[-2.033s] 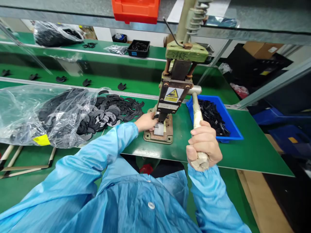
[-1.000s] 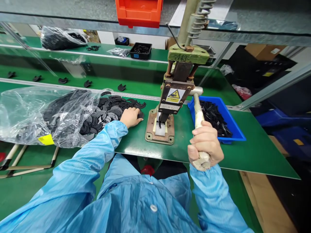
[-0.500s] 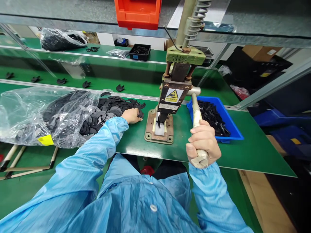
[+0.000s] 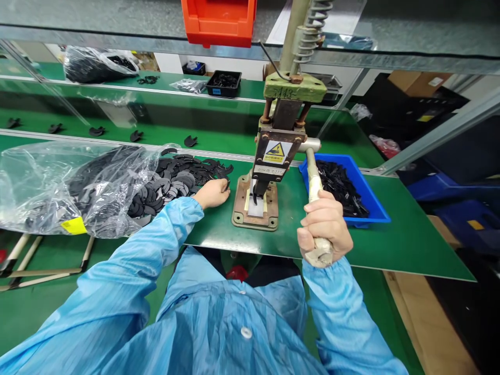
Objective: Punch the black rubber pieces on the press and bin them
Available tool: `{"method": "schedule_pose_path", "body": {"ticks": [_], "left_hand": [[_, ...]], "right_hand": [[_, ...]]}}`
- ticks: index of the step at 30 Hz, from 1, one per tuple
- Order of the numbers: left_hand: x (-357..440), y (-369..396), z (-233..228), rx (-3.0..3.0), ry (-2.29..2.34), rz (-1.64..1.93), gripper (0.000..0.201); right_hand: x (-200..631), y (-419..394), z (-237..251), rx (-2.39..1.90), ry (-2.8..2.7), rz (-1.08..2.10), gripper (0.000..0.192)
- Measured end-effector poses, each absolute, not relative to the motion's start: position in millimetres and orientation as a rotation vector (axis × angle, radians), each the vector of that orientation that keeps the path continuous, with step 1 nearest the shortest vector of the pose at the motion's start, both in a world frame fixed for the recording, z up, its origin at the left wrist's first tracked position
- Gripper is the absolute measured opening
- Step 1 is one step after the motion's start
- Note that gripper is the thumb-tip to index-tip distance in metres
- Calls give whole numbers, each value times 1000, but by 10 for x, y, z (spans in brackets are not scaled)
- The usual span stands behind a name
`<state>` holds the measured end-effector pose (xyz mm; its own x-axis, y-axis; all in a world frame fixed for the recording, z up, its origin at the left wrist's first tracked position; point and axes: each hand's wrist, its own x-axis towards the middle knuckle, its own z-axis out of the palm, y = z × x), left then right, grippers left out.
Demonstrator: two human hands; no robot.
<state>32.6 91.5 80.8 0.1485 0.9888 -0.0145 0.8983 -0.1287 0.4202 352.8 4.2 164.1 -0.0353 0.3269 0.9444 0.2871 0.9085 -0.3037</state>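
My right hand (image 4: pixel 326 224) is wrapped round the tape-covered lever (image 4: pixel 313 174) of a hand press (image 4: pixel 275 151). My left hand (image 4: pixel 213 193) is closed in a pinch at the right edge of a pile of black curved pieces (image 4: pixel 175 174). A dark sliver of one black curved piece (image 4: pixel 227 184) shows at its fingertips; the fingers hide the rest. Left of the pile, a clear plastic bag (image 4: pixel 50 182) holds more of them. Under the ram, a small black part (image 4: pixel 255 199) is at the metal fixture on the press base (image 4: pixel 269 221).
A blue bin (image 4: pixel 377 205) of black parts stands right of the press. Behind the pile, several black pieces (image 4: pixel 190 141) lie spaced along a green strip. An orange bin (image 4: pixel 219 26) hangs overhead at the shelf edge. White-and-black rods (image 4: pixel 47 276) are at the lower left.
My left hand has drawn slightly back from the pile, its fingers turning toward the press, with a dark piece at the tips. My right hand keeps its grip on the lever.
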Motion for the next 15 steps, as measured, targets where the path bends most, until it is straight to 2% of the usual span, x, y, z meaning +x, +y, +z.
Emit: {"method": "schedule_pose_path", "body": {"ticks": [8,12,15], "left_hand": [[304,673,862,1490,1460,756,40],[482,694,874,1265,1318,974,41],[638,777,858,1146,1210,987,38]], "right_hand": [[3514,42,1642,-501,-1615,20,25],[3523,53,1640,-483,-1607,25,25],[3528,61,1638,-484,-1613,19,25]]}}
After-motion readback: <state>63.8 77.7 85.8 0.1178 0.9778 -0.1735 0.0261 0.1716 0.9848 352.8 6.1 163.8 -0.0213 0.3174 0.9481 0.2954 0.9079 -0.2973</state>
